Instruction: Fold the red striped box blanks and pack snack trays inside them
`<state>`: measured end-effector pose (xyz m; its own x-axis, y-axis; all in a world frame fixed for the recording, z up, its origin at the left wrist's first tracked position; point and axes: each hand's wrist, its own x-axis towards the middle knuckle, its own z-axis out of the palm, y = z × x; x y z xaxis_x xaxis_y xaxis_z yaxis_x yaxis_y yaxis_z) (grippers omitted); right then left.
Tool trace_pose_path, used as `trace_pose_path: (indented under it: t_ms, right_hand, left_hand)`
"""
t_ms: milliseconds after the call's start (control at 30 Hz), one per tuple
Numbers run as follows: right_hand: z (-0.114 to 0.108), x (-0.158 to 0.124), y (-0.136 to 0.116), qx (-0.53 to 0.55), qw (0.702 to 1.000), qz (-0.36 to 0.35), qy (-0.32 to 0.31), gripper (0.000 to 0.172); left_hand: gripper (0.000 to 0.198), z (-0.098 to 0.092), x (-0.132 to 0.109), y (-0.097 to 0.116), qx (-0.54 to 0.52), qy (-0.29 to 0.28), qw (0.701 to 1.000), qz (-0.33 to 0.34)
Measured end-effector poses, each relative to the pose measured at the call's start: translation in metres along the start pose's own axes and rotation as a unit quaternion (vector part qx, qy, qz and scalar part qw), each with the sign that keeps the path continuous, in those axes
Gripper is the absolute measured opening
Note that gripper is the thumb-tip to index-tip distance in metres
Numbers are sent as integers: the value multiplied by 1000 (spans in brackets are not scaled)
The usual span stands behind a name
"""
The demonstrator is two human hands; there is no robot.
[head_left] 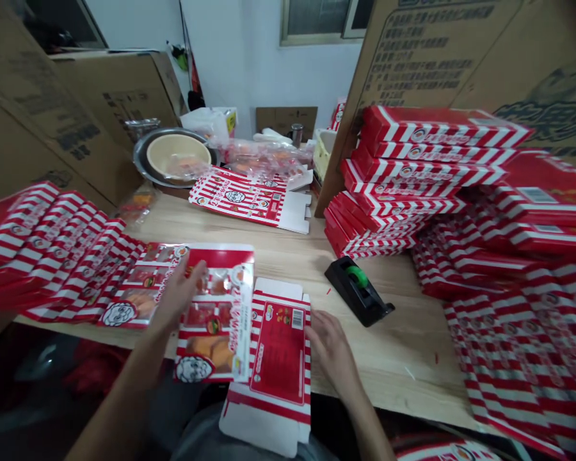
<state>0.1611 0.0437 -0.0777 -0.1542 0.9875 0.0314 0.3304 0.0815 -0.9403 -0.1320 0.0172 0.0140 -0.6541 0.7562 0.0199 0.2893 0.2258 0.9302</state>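
Note:
My left hand (185, 291) grips the left edge of a red and white striped box (214, 314), its fingers over the front. Food pieces show through the windows of this box. Partly under it lies a flattened striped carton (281, 349), back panel up, one end flap hanging past the table's front edge. My right hand (329, 342) is beside that carton, with spread fingers touching its right edge and nothing in its grasp. To the right of it is a black tape dispenser (360, 291) with a green core.
Rows of striped boxes (57, 250) stand at left, and another windowed box (141, 285) leans there. Piled boxes (427, 153) fill the right side. Behind are flat striped cartons (244, 195), plastic-bagged pieces (264, 157), a beige bowl (173, 144) and large cardboard boxes (115, 89).

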Motion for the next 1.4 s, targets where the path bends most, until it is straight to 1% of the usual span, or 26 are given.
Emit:
trace_pose_path:
  t_ms: [67,133,200,267,333,367,400,433,467,500,567,633,667,733,767,833,900,1000,1067,1133,1200,1267,1300,1367,1400]
  right_hand:
    - [15,-10,9,-90,995,-23,-29,55]
    - [24,-18,19,-212,974,-56,-59,69]
    - [25,-22,29,-298,950,-69,-66,75]
    - [17,-22,38,-344,936,-60,-47,72]
    - [3,-21,44,-370,928,-41,-16,66]
    - [-4,-21,46,-378,925,-29,0,64]
    - [-10,-21,46,-382,924,-17,15,62]
    - [-14,-22,46,-380,924,-6,28,60]
    - [-17,-22,45,-375,926,4,39,59]
    - [-18,-23,43,-365,930,13,49,58]
    - [-15,-24,40,-327,942,25,63,56]
    - [-11,-25,40,-261,963,31,65,53]
    - [-10,-25,41,-218,973,34,63,52]
    - [-9,-27,44,-138,987,46,64,51]
    - [-9,-29,45,-114,990,54,69,51]
    - [-11,-33,45,-86,990,74,80,50]
    - [-11,-40,37,-56,992,85,68,50]
    - [-5,-55,14,7,997,75,6,55]
    - [1,-63,-4,30,996,63,-52,57]
    - [6,-68,-19,69,990,76,-92,58]
    - [8,-66,-30,136,982,108,-79,60]
    - [7,-59,-39,233,960,140,-68,62]
    - [5,-55,-43,288,942,148,-86,63]
    - [3,-46,-52,381,899,150,-152,62]
    - [2,-43,-56,409,882,147,-180,58]
  left_hand:
    - [46,-25,21,4,86,21,996,18]
    - [45,-41,36,7,147,12,989,30]
    - [46,-42,47,6,182,8,982,46]
    - [49,-29,50,2,204,22,976,79]
    - [50,-7,44,-4,226,41,962,148]
    - [46,7,36,-8,232,20,955,185]
    - [41,23,25,-12,235,-23,946,221]
    - [36,41,13,-15,231,-87,936,250]
    - [36,60,-1,-17,220,-177,924,257]
    - [34,81,-15,-18,214,-235,912,261]
    - [29,122,-39,-17,213,-310,886,273]
    - [28,160,-54,-13,232,-348,868,267]
    - [28,176,-58,-10,250,-358,862,257]
    - [29,196,-59,-5,289,-378,850,228]
    - [30,201,-57,-2,305,-394,841,212]
    - [34,199,-52,3,325,-443,814,189]
    - [46,189,-46,11,331,-499,782,172]
    - [58,171,-36,32,330,-560,743,160]
    - [55,164,-31,49,342,-571,729,155]
    - [47,161,-29,66,356,-568,726,152]
    - [38,156,-29,81,357,-562,731,151]
    - [32,149,-32,92,341,-569,732,156]
    - [30,144,-33,96,334,-574,731,159]
    - [32,134,-36,103,322,-588,723,166]
    - [34,130,-37,104,311,-593,722,174]
